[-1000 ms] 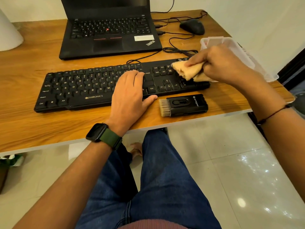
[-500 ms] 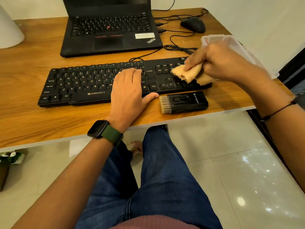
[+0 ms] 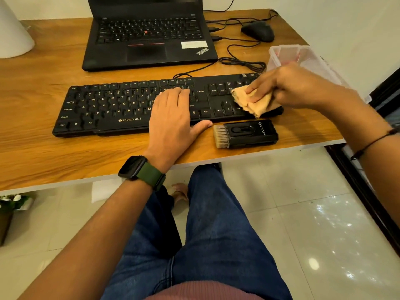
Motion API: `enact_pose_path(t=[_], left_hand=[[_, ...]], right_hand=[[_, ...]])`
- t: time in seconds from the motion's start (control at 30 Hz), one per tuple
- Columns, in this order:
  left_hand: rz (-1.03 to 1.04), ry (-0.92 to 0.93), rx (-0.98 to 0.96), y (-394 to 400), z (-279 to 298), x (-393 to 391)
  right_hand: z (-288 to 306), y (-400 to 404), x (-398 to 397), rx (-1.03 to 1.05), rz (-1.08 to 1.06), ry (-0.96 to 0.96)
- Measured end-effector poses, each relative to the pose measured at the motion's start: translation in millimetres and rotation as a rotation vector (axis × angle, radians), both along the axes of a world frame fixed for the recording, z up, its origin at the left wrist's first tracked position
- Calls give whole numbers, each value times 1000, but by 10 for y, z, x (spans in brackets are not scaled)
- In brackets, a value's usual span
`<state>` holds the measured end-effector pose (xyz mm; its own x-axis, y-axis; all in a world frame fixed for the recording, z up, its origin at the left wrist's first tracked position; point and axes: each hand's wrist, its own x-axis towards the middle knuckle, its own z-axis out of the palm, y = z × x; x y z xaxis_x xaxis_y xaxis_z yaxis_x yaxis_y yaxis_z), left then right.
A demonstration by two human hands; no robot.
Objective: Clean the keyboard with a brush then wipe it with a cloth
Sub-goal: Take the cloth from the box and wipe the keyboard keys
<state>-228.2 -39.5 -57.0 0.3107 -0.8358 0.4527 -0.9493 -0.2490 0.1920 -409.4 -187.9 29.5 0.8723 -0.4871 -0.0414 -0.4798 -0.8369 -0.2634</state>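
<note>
A black keyboard (image 3: 112, 107) lies across the wooden desk (image 3: 43, 148). My left hand (image 3: 171, 118) rests flat on its middle keys, fingers together, thumb at the front edge. My right hand (image 3: 287, 85) presses a tan cloth (image 3: 252, 102) onto the number pad at the keyboard's right end. A black brush (image 3: 246, 134) with pale bristles pointing left lies on the desk just in front of the keyboard, to the right of my left thumb, untouched.
A black laptop (image 3: 149, 40) stands open behind the keyboard. A black mouse (image 3: 257, 31) and coiled cables (image 3: 242, 61) lie at the back right. A clear plastic box (image 3: 303, 57) sits at the desk's right edge behind my right hand. A white cone-shaped object (image 3: 13, 33) is far left.
My right hand has dragged the cloth from the number pad's top toward its front edge. The left hand stays on the keys. The view shifted slightly.
</note>
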Motion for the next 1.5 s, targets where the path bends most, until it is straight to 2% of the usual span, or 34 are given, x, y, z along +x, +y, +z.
enact_pose_path(t=[0.17,0.23,0.3,0.57,0.7,0.77,0.87,0.93,1.17,1.2,1.3,1.4,1.5], left_hand=[[-2,3,15,0,8,10],[-1,-8,17,-3,5,9],[0,-4,16,-1,9,5],[6,11,-1,9,13,-8],[2,15,5,11,15,-2],[6,10,3,7,5,5],[10,5,-8,7,-4,2],[14,11,-6,9,-2,1],[3,16,-16,8,-2,6],[2,18,-19,10,-1,4],[7,13,-28,17,3,-3],[14,4,-25,16,9,-7],[25,-3,-24,20,11,-6]], right_hand=[[86,77,154,3,-51,-196],[55,122,291,-22,38,-157],[-8,119,318,-27,106,-41],[66,-62,-64,-94,-66,101],[197,-78,193,-138,-132,-76],[195,-7,403,-112,-78,-135],[54,134,664,-145,125,-32],[-34,142,708,-216,188,31],[121,-157,372,-222,4,233],[150,-187,369,-211,-43,205],[208,-209,566,-199,-157,-36],[142,-140,929,-263,-22,-84],[-14,-131,1123,-322,134,46]])
